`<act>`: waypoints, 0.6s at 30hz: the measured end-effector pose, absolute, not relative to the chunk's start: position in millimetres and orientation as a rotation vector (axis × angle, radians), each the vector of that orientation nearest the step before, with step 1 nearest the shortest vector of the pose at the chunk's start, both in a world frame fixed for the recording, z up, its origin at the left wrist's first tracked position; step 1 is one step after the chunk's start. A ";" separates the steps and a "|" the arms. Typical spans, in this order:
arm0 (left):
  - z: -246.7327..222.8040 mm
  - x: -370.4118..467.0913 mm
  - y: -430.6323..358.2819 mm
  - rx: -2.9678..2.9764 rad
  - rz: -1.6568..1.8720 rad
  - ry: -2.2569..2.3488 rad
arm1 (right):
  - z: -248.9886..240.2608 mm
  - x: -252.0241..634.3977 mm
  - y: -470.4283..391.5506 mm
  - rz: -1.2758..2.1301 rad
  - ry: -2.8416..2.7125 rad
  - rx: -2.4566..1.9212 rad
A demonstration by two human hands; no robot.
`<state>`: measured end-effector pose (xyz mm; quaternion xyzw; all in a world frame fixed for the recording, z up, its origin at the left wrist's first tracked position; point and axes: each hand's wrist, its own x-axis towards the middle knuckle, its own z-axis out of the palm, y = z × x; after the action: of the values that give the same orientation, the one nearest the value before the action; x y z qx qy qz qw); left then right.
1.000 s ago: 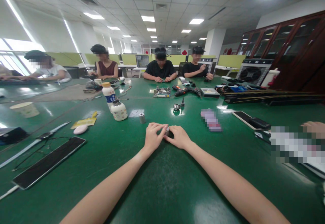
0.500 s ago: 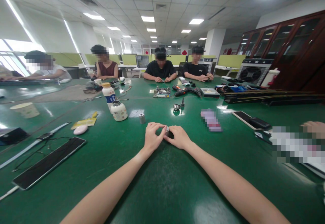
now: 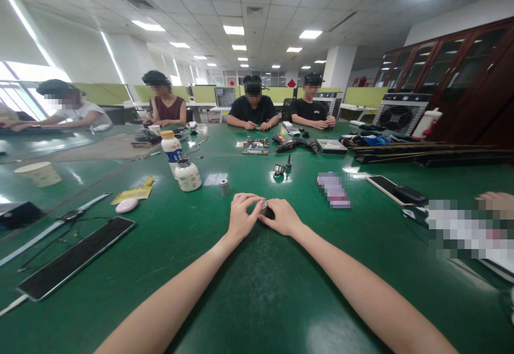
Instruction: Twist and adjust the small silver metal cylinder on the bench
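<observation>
My left hand [image 3: 242, 216] and my right hand [image 3: 284, 218] meet over the table in front of me. Between them stands a small grey metal cylinder [image 3: 264, 208], with the fingers and thumbs of both hands closed around it. Its light top shows; the fingers cover most of its side. A similar silver metal cylinder [image 3: 224, 187] stands upright just beyond my left hand, touched by neither hand. Farther off, a dark metal fitting [image 3: 288, 162] stands beside a small shiny round piece [image 3: 278, 171].
A white jar [image 3: 188, 176] and a bottle [image 3: 172, 153] stand left on the green table [image 3: 257, 295]. A circuit board [image 3: 256, 146] and power drill [image 3: 297, 144] lie ahead. Phones lie at left [image 3: 78, 257] and right [image 3: 387, 189]. Co-workers sit across; another person's hand [image 3: 497, 204] rests at right.
</observation>
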<state>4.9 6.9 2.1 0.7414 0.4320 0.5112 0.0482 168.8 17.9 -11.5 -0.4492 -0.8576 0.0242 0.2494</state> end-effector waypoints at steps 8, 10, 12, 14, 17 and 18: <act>-4.2 3.0 8.5 2.153 1.640 1.718 | -9.3 168.7 16.1 0.077 -2.321 -1.225; -12.8 0.7 11.9 2.119 1.513 1.874 | -9.3 168.6 15.9 0.073 -2.319 -1.223; -23.1 -1.8 15.7 2.126 1.413 1.955 | -9.4 168.5 15.9 0.073 -2.320 -1.216; -31.6 -3.7 18.8 2.156 1.420 1.977 | -9.6 168.4 16.1 0.073 -2.323 -1.213; -34.6 -4.4 20.5 2.176 1.458 1.965 | -9.8 168.1 16.0 0.070 -2.324 -1.216; -32.3 -4.1 20.1 2.164 1.459 1.952 | -9.8 168.1 15.9 0.068 -2.323 -1.218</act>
<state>-4.1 20.1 -32.3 0.6628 0.5979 0.4468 -0.0586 168.1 15.9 -9.8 -0.4489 -0.8558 0.0250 0.2559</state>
